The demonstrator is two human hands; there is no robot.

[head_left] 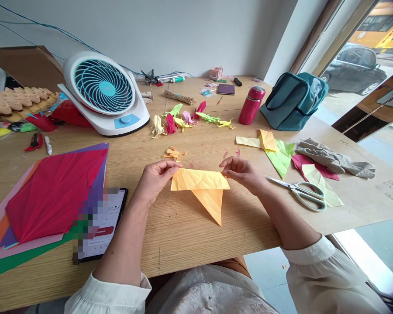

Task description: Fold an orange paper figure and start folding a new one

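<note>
A creased sheet of yellow-orange origami paper (201, 181) is stretched between my two hands above the wooden table. Its upper part is a folded strip, and a triangular flap hangs below toward me. My left hand (157, 176) pinches the strip's upper left corner between thumb and fingers. At the upper right corner, my right hand (240, 172) grips it the same way. Just beyond the paper lies a small orange folded paper figure (174, 153).
Scissors (303, 192) and paper scraps (280, 157) lie right, near a red flask (251, 104) and teal bag (290, 102). Several folded paper figures (183, 120) stand behind. At left are coloured sheets (55, 192), a phone (101, 231) and a fan (101, 91).
</note>
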